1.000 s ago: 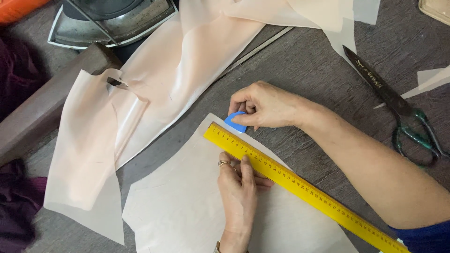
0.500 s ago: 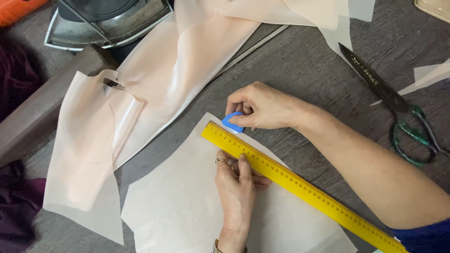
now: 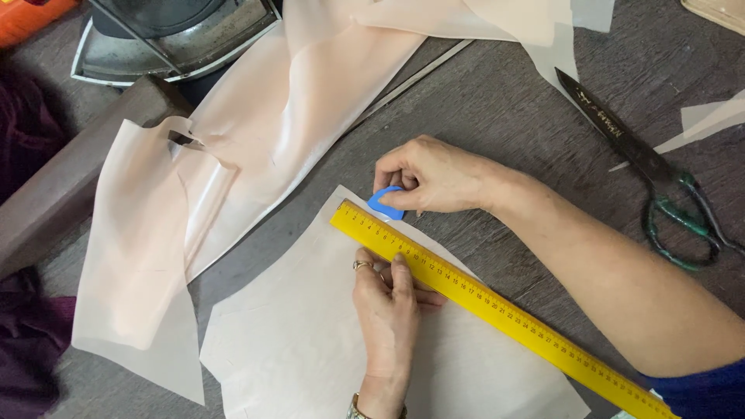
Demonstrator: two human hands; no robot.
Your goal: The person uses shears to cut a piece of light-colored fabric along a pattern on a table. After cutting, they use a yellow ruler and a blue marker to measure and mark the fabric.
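Pink fabric (image 3: 233,171) lies left, beside the iron (image 3: 167,35). Left hand (image 3: 388,302) presses flat on the ruler (image 3: 497,306), pinning it to the paper (image 3: 310,341). Right hand (image 3: 434,177) pinches blue chalk (image 3: 385,203) at the ruler's upper end; it has barely shifted in the last second, so marking is at its start. Scissors (image 3: 660,194) lie right.

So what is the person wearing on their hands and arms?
Both hands are bare, with no gloves. The left hand has a ring on one finger and a band at the wrist, mostly cut off by the picture's edge. The right hand wears nothing, its forearm is uncovered, and a blue sleeve starts higher up.
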